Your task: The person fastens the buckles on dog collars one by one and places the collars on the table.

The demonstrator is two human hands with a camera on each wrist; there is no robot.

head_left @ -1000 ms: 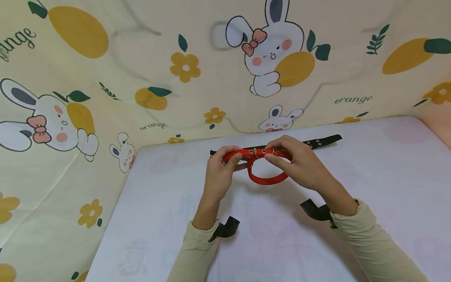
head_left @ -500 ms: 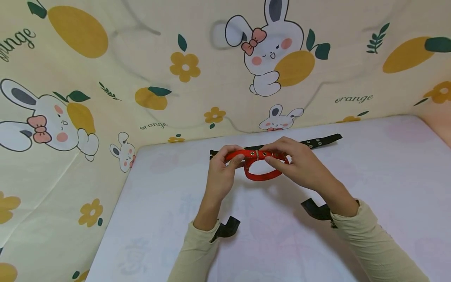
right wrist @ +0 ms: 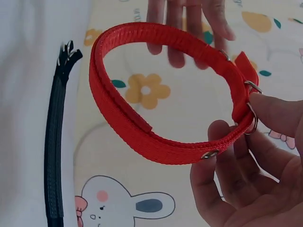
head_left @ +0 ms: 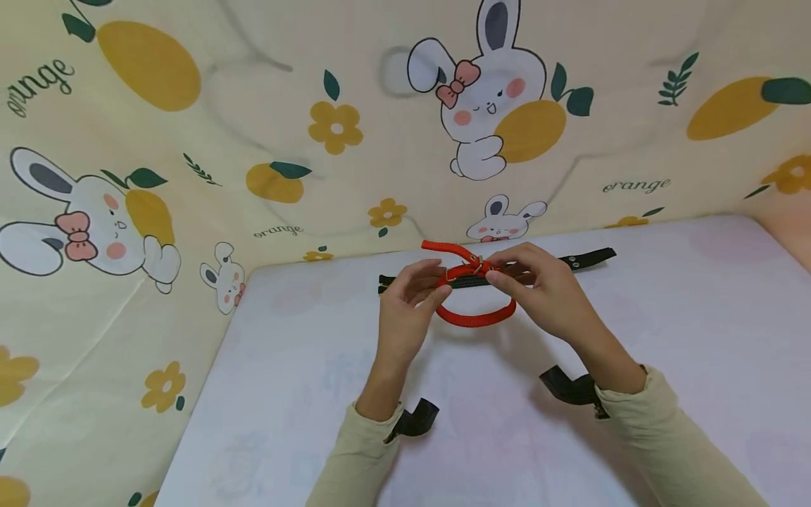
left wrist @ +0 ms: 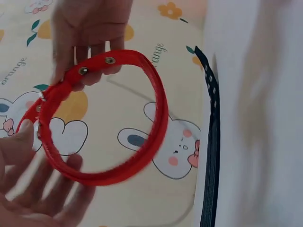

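Red collar [head_left: 474,310] is looped up just above the black strap [head_left: 570,259]. Right hand [head_left: 545,299] has a pinching grip by its buckle; left hand [head_left: 408,306] has fingers spread, touching the loop.

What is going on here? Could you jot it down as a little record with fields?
Setting: a white table walled in by cloth printed with rabbits and oranges
Held thing: a red collar with metal eyelets, bent into a loop above the table
Right hand: pinches the collar at its metal buckle
Left hand: fingers straight beside the loop, near the strap; contact is unclear
Loose end: the red strap tip sticks up and to the left
Behind: a black collar lies flat on the table
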